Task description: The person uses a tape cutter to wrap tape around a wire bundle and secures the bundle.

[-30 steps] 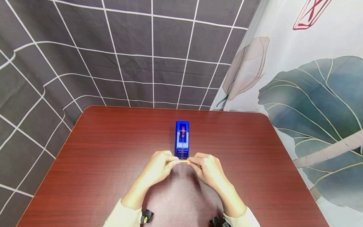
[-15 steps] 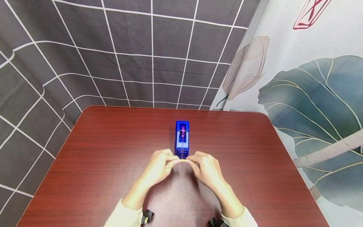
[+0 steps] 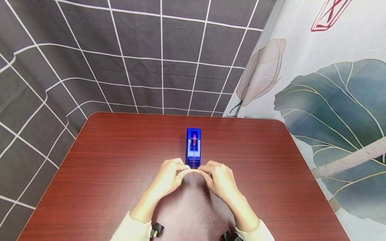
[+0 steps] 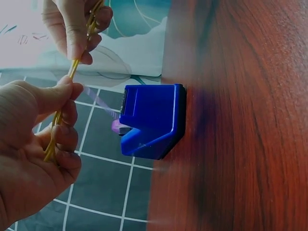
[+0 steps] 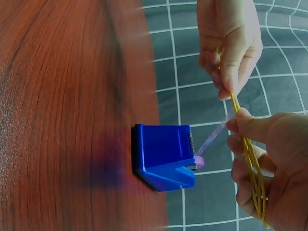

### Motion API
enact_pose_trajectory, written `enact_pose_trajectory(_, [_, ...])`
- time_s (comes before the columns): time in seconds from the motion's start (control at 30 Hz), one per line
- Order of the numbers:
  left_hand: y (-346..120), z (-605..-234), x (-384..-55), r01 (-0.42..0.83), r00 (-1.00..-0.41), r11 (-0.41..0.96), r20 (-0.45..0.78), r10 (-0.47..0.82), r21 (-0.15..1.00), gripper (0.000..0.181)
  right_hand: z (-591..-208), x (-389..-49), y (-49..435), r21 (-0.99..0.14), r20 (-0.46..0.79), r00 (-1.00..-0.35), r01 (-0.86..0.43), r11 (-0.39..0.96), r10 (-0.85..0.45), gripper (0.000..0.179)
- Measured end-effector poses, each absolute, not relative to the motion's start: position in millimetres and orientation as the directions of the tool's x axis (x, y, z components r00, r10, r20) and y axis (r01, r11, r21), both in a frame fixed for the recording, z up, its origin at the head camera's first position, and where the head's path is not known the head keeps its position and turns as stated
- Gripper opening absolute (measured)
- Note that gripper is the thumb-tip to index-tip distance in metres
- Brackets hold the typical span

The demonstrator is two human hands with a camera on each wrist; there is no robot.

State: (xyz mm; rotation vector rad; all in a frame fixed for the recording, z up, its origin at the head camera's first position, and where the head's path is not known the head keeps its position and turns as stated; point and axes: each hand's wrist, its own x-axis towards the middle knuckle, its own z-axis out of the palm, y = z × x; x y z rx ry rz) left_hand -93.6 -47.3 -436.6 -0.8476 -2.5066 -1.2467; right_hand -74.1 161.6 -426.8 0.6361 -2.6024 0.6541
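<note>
A blue tape dispenser [image 3: 193,154] with a purple roll [image 5: 199,162] stands on the table, its cutter end toward me. From it a strip of clear tape [image 5: 211,139] stretches out to a bundle of thin yellow strands [image 4: 74,68]. My left hand [image 3: 170,175] pinches the bundle between thumb and fingers on one side. On the other side my right hand [image 3: 221,179] pinches it too, fingertips close to the left ones. In both wrist views, strands run across the palm or curled fingers. The tape meets the bundle near the short stretch between the hands, partly hidden by fingertips.
The reddish-brown wooden table [image 3: 120,144] spreads out on all sides of the dispenser. Behind it hangs a dark grid-patterned curtain [image 3: 178,36], and a white leaf-print curtain [image 3: 331,100] hangs at the right. Black wrist devices [image 3: 156,230] sit by the sleeves.
The right hand has shifted slightly left toward the left hand, so less of the yellow bundle shows between them. The left hand and the dispenser stay about where they were.
</note>
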Motion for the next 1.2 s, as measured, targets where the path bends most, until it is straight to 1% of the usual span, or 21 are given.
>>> enact_pose_trajectory(0.3, [-46.9, -438.0, -93.7, 0.563, -0.825, 0.499, 0.42, 0.377, 0.659, 0.004, -427.9, -75.9, 162.5, -0.327, 0.476, -0.8, -0.546, 0.771, -0.365, 0.005])
enact_pose_trajectory(0.5, [-46.7, -437.7, -93.2, 0.577, -0.817, 0.524, 0.442, 0.37, 0.627, 0.006, -427.2, -76.5, 162.4, -0.352, 0.441, -0.815, -0.542, 0.763, -0.375, 0.003])
enact_pose_trajectory(0.67, [-46.5, -437.7, -92.3, 0.563, -0.826, 0.563, 0.43, 0.365, 0.605, 0.007, -427.2, -77.6, 163.0, -0.333, 0.407, -0.82, -0.544, 0.77, -0.403, 0.006])
enact_pose_trajectory(1.0, [-46.0, -437.8, -92.9, 0.562, -0.826, 0.582, 0.435, 0.359, 0.588, 0.008, -428.4, -79.3, 163.6, -0.332, 0.437, -0.8, -0.569, 0.753, -0.412, 0.006])
enact_pose_trajectory(1.13, [-46.1, -436.1, -92.9, 0.565, -0.823, 0.622, 0.423, 0.379, 0.542, 0.008, -428.6, -79.3, 163.6, -0.333, 0.447, -0.794, -0.576, 0.747, -0.413, 0.006])
enact_pose_trajectory(1.2, [-46.4, -433.6, -92.7, 0.565, -0.823, 0.651, 0.406, 0.397, 0.508, 0.004, -429.0, -79.3, 163.9, -0.331, 0.454, -0.788, -0.583, 0.742, -0.416, 0.006])
